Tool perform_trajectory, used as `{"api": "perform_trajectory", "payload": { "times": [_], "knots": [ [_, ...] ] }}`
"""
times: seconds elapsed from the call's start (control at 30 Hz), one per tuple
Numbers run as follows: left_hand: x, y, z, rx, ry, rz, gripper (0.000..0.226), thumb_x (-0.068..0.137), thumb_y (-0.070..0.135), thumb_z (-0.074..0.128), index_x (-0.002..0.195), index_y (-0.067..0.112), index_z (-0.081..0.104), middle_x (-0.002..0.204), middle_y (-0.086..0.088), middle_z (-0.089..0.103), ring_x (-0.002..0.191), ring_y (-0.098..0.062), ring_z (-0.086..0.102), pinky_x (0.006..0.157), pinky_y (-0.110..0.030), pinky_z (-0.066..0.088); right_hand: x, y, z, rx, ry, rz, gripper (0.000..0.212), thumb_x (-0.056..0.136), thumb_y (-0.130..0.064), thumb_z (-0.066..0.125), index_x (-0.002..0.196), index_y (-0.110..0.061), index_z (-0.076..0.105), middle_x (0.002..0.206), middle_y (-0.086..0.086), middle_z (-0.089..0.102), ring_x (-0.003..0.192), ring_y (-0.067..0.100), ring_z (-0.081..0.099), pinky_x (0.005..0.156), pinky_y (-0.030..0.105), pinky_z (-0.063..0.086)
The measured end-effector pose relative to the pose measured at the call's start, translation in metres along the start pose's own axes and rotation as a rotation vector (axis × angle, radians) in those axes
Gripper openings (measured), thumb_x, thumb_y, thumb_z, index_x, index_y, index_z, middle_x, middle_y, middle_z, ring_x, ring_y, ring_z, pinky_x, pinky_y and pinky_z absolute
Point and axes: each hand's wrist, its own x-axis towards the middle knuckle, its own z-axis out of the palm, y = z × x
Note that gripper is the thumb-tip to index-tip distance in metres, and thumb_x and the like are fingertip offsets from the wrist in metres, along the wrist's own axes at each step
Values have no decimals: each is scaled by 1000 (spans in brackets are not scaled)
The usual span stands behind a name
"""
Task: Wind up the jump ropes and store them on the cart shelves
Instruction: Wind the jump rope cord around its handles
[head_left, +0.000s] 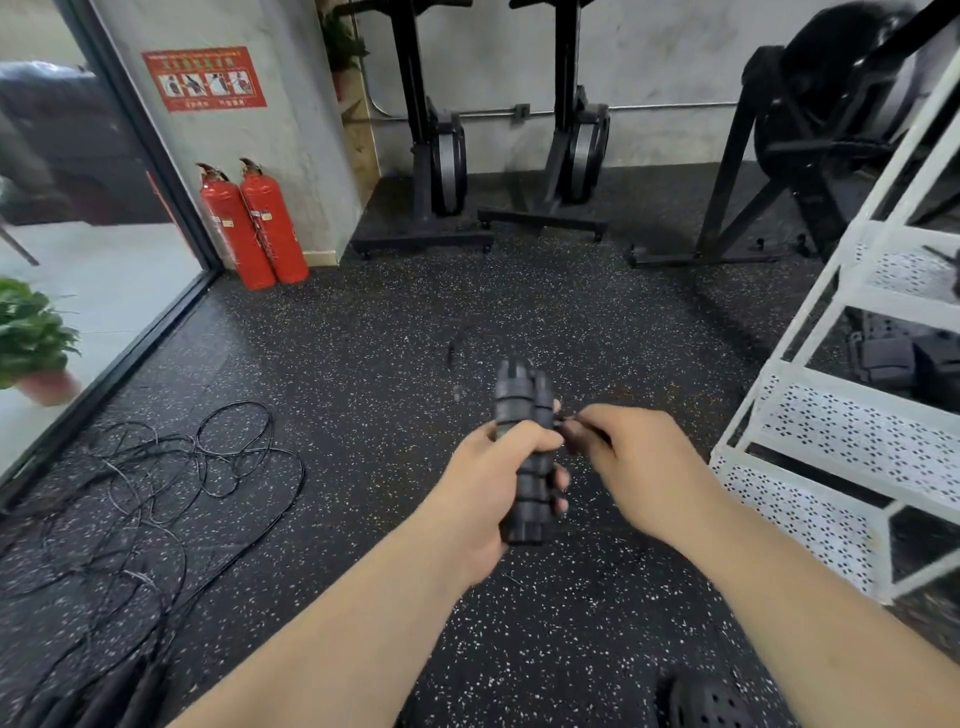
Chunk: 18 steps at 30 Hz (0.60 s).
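Nearest, a black perforated shoe (711, 701) stands on the floor (363, 338), a dark rubber mat with pale speckles. Above it, the left hand (493, 473) grips the handles (511, 387) of one rope. These are two black ribbed cylinders held upright side by side, with the fingers curled round their middle. Thin black cord (562, 417) crosses the handles in several turns. The right hand (639, 457) pinches the free part of the cord between thumb and forefinger, just beside the handles. Its other fingers are hidden.

Step in hand, as judged: winding, near its end. The next move calls for taking up the remaining cord tightly and securing the tail so the turns do not slip. A reach right to the cart (831, 441) follows; its white metal shelves are flat perforated sheet.

To the left, more ropes (156, 467) lie on the floor in a loose tangle of thin, wire-like loops, not yet wound. Farthest, two red extinguishers (254, 223) and black rowers (441, 156) stand by the wall.
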Motion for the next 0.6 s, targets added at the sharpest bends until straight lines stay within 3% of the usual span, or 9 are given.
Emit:
{"api": "perform_trajectory", "payload": {
  "times": [0.1, 0.17, 0.23, 0.3, 0.4, 0.47, 0.6],
  "knots": [
    [-2, -4, 6, -9, -31, -29, 20, 98, 4, 63, 116, 6, 70, 82, -11, 64, 67, -19, 59, 61, -34, 53, 1, 1, 5, 4, -52, 16, 27, 107, -37, 56, 82, -29, 60, 67, -10, 58, 63, 18, 58, 57, 34, 41],
    [0, 3, 1, -23, -22, -8, 25, 99, 4, 62, 121, 8, 73, 97, -15, 74, 68, -18, 59, 61, -35, 53, 2, 3, -2, 25, -109, 2, 24, 108, -40, 55, 90, -31, 68, 65, -11, 58, 60, 11, 57, 54, 27, 38],
    [5, 16, -10, -29, 22, 45, 31, 99, 5, 61, 129, 10, 71, 125, -12, 77, 70, -17, 59, 63, -35, 53, 4, 10, -13, 41, -155, 16, 31, 108, -47, 52, 87, -32, 69, 60, -7, 59, 53, 11, 53, 53, 31, 39],
    [11, 29, -23, -73, 86, 95, 35, 99, 6, 59, 134, 11, 65, 134, -7, 74, 71, -16, 58, 64, -34, 52, 6, 20, -26, 42, -151, 29, 31, 107, -52, 50, 87, -40, 71, 59, -7, 60, 48, 7, 48, 54, 34, 42],
    [14, 38, -34, -152, 128, 121, 34, 98, 6, 59, 131, 12, 67, 134, -6, 74, 69, -16, 58, 63, -33, 52, 7, 26, -38, 50, -96, 21, 28, 107, -51, 51, 88, -45, 71, 58, -8, 60, 48, 10, 48, 55, 32, 42],
    [12, 34, -31, -154, 118, 99, 35, 97, 6, 62, 131, 12, 68, 128, -11, 73, 69, -16, 59, 62, -33, 53, 6, 22, -37, 96, -33, 21, 28, 107, -48, 51, 89, -42, 71, 54, -14, 57, 46, 8, 45, 50, 23, 36],
    [6, 15, -13, -79, 12, 12, 40, 96, 8, 64, 135, 14, 67, 127, -16, 75, 71, -18, 62, 62, -34, 55, 3, 9, -21, 98, 12, 38, 27, 108, -44, 54, 88, -37, 70, 54, -15, 58, 47, 5, 48, 48, 23, 33]
  ]
}}
